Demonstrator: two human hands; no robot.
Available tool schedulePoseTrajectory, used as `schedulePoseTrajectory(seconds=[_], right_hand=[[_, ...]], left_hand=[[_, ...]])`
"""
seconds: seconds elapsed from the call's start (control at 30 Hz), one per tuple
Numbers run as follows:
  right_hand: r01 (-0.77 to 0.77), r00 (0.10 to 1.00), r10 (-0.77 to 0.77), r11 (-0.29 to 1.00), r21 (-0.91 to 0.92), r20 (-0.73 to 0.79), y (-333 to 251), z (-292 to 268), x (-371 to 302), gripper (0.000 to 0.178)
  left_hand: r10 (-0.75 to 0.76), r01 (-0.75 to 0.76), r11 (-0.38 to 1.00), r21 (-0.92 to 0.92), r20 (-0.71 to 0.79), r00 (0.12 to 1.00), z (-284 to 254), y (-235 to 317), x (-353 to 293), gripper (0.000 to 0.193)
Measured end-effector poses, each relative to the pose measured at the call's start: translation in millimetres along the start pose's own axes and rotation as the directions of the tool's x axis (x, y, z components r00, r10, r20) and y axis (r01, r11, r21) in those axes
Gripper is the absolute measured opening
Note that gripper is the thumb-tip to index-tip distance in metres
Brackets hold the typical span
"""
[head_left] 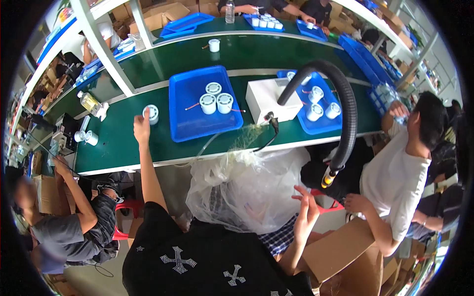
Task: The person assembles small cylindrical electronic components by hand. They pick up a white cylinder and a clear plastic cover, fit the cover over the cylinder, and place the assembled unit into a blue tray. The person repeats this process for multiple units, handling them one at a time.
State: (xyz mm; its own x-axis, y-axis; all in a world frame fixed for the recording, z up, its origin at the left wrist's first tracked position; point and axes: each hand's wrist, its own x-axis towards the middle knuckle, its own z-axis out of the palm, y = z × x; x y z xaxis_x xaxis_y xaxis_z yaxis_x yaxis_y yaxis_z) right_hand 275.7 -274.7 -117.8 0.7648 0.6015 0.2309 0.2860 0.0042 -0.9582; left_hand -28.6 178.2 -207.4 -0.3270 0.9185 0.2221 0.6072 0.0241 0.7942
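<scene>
At the left of the green bench, my left hand (pixel 141 129) is closed against a white cylindrical part (pixel 153 115) with a grey ringed top, its thumb lying along the part's near side. Some of its fingers are hidden. Over my lap to the right, my right hand (pixel 307 213) is raised and holds nothing, fingers apart. Beside the left hand's part lies a blue tray (pixel 185 126) with three similar white cylinders (pixel 209 104) grouped in it, thin reddish wires sticking out. A clear plastic bag (pixel 247 185) hangs from the bench edge in front of me.
A white box (pixel 266 98) with a black flexible hose (pixel 351 113) stands right of the tray. Behind it, another blue tray (pixel 316 127) holds several cylinders. An open carton (pixel 340 251) is at my right. Co-workers sit on both sides. A bottle (pixel 89 103) stands far left.
</scene>
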Motion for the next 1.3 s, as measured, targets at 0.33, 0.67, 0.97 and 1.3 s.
schedulePoseTrajectory(seconds=[0.33,0.67,0.97,1.3], right_hand=[[0.073,0.997,-0.072,0.996,0.048,-0.012,-10.0,10.9,4.1,0.026],[0.476,0.042,-0.854,0.474,-0.741,-0.519,-113.9,-99.1,33.9,0.025],[0.030,0.124,-0.906,0.411,-0.911,-0.404,-112.6,-284.7,-6.3,0.026],[-0.338,0.368,-0.577,0.647,-0.683,-0.729,84.3,-354.1,-97.8,0.046]], left_hand=[[0.639,-0.662,0.750,0.004,-0.261,0.723,-4.5,76.0,-51.0,0.020],[0.625,-0.589,0.768,-0.252,0.495,0.604,77.2,118.9,-159.7,0.020],[0.713,-0.676,0.700,-0.228,0.270,0.647,78.9,111.0,-169.9,0.013],[0.697,-0.681,0.714,-0.165,0.264,0.667,73.2,112.0,-170.9,0.009]])
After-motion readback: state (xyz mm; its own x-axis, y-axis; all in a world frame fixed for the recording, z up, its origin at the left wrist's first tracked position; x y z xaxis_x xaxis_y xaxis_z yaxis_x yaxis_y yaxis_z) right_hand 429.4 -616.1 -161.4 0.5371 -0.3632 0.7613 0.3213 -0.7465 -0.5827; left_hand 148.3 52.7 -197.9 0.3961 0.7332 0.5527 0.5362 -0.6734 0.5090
